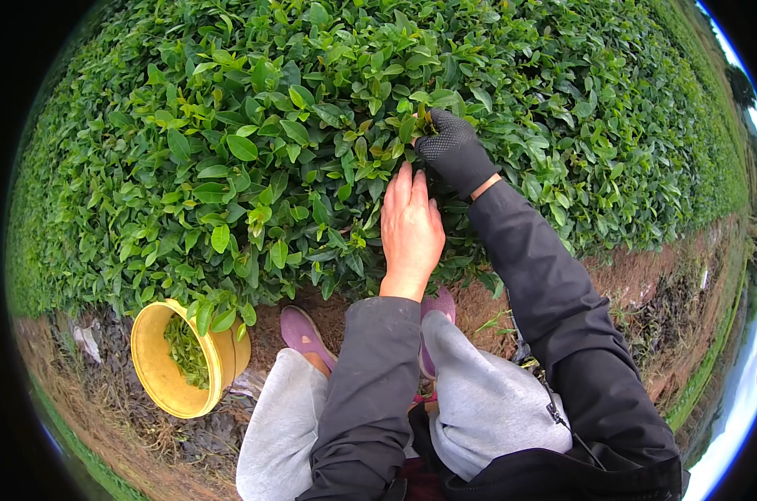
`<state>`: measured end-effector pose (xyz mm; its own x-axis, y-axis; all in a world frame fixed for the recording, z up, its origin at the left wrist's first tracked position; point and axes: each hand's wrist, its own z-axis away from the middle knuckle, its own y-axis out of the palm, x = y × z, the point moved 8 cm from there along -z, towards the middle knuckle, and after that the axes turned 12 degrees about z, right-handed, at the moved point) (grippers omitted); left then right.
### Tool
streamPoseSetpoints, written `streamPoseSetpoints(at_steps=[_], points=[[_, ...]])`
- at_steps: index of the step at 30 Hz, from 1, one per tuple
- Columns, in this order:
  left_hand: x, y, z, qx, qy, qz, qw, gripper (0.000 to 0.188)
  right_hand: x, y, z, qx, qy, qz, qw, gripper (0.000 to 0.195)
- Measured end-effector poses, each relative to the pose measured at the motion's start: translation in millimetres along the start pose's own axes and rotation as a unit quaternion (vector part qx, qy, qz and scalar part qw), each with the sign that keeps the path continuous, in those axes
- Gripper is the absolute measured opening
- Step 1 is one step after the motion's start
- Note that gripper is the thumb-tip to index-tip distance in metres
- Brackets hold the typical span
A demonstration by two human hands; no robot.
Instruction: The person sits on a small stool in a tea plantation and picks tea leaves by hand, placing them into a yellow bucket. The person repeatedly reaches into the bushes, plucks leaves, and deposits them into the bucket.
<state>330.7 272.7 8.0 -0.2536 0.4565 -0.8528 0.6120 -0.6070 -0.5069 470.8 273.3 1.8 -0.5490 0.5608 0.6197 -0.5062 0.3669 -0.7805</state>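
My left hand (pixel 413 228), bare, reaches palm down into the front of a tea bush (pixel 240 149). Its fingers lie straight and close together, the tips among the leaves; what is under the palm is hidden. Just above and to the right, my right hand (pixel 455 150) wears a black dotted glove with the fingertips bare. Young tea shoots (pixel 426 124), some brownish, are pinched between its thumb and fingers. Whether these shoots are still on the stem cannot be made out.
A yellow bucket (pixel 177 401) with picked green leaves (pixel 187 352) inside stands tilted at the lower left, against the hedge's edge. My feet in purple shoes (pixel 304 332) are on brown soil (pixel 479 307) below the bush. Scraps of pale plastic (pixel 87 341) lie on the ground.
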Motion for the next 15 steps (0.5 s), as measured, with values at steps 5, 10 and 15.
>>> streamPoseSetpoints(at_steps=[5,10,15], points=[[0.1,4.5,-1.3,0.006,0.002,0.011,1.000,0.042,-33.8,9.4,0.6,0.017,0.082,-0.196,0.977,0.025],[6.4,5.7,1.2,0.010,-0.004,0.028,1.000,0.040,-4.3,7.2,36.1,0.172,0.185,-0.592,0.765,0.021],[5.7,7.5,-0.3,0.022,-0.013,0.044,0.999,0.038,-33.2,-10.5,25.2,0.103,0.141,-0.567,0.805,0.023]])
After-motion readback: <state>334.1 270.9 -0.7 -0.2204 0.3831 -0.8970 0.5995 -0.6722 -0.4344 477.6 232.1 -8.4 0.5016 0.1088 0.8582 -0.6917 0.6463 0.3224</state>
